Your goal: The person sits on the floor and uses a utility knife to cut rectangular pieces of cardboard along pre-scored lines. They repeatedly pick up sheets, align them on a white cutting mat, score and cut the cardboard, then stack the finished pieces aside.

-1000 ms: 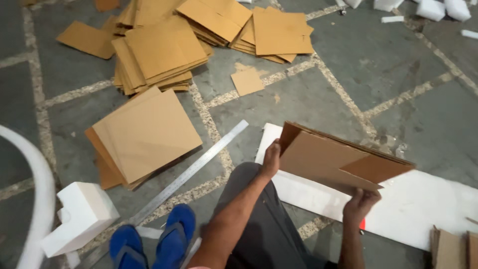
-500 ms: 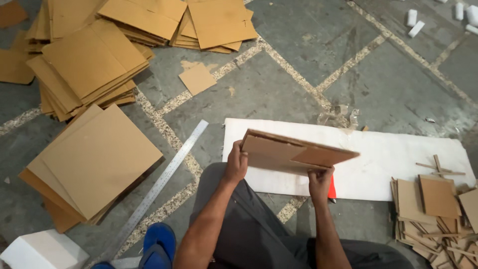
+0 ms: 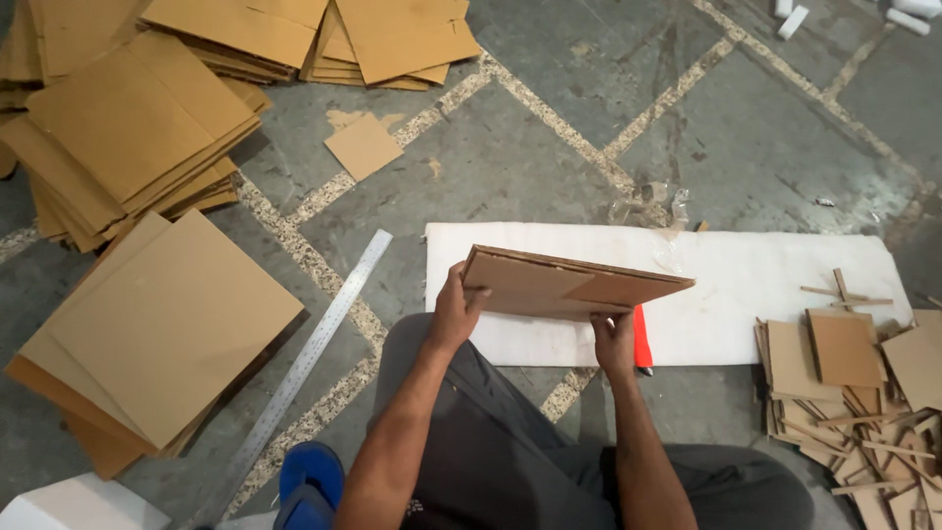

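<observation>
The person is sitting on the floor and is holding a flat cardboard sheet [image 3: 564,285] in both hands, raised above the near edge of a long white foam board [image 3: 765,294] that is lying on the floor. The left hand [image 3: 456,312] is gripping the sheet's left end, fingers wrapped over its edge. The right hand [image 3: 613,339] is clasping the sheet's lower right edge from underneath. The hands are apart, each clamped on the sheet. The sheet is lying almost level, tilted slightly, and appears to be a folded or doubled piece.

A red-handled tool [image 3: 641,342] is lying on the foam board just beside the right hand; its kind cannot be told. Left of the foam board, a long metal ruler [image 3: 304,368] is lying slantwise on the floor. Further left of the board, a stack of large cardboard sheets [image 3: 162,329] is resting. More cardboard stacks [image 3: 128,128] are lying beyond the board's far left. A small cardboard square [image 3: 363,145] is lying alone beyond the board. At the board's right end, a heap of cardboard offcuts and strips [image 3: 854,393] is sitting. A blue sandal [image 3: 311,486] is showing near the ruler's lower end.
</observation>
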